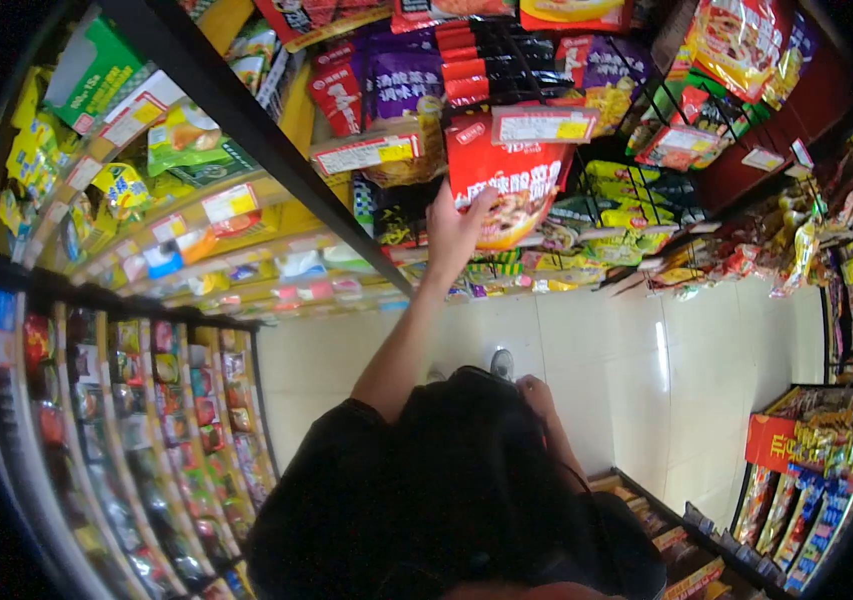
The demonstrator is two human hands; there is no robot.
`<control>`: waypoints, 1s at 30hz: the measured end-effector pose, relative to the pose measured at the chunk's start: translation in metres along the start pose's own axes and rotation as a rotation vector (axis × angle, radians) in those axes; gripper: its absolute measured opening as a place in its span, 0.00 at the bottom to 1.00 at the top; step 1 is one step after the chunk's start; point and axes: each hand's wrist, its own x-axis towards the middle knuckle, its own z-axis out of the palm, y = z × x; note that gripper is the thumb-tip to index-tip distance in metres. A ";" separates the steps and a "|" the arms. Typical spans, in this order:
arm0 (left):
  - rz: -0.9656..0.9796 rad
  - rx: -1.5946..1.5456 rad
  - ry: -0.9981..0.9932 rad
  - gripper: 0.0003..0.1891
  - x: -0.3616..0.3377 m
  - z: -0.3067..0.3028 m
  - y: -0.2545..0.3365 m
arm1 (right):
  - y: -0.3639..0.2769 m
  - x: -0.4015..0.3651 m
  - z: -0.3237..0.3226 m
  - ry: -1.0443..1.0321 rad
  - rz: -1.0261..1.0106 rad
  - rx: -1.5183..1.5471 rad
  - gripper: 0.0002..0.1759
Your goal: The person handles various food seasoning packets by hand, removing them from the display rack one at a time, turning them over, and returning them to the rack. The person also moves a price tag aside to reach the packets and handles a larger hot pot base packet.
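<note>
My left hand [454, 230] reaches forward to the shelf rack and grips the lower left edge of a red packet [506, 180] with a food picture at its bottom. The packet's upper part lies beneath a price tag [544, 125]. Just left of it are purple packets [401, 80] behind another price tag [366, 154]. Green and yellow packets [631, 190] hang to its right. My right hand [536, 396] is low beside my body, its fingers curled; whether it holds anything is too small to make out.
A black shelf post [276, 150] slants down left of my left arm. Shelves of packaged goods [136, 430] stand at the lower left. More racks [806, 470] are at the right and lower right. Pale floor tiles [646, 370] show below the rack.
</note>
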 end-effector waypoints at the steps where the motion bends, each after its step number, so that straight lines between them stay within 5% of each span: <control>1: -0.017 -0.014 -0.030 0.19 -0.003 -0.003 0.011 | 0.002 -0.001 0.000 0.004 -0.015 0.016 0.18; 21: 0.036 -0.080 0.135 0.18 0.012 0.011 -0.017 | -0.009 -0.010 -0.007 0.047 0.051 0.074 0.16; 26: 0.018 0.114 0.048 0.18 0.002 0.003 0.000 | 0.027 -0.010 0.000 0.096 0.014 0.118 0.17; 30: 0.170 0.203 0.065 0.22 -0.016 -0.010 -0.041 | 0.032 -0.015 -0.006 0.073 0.063 0.092 0.17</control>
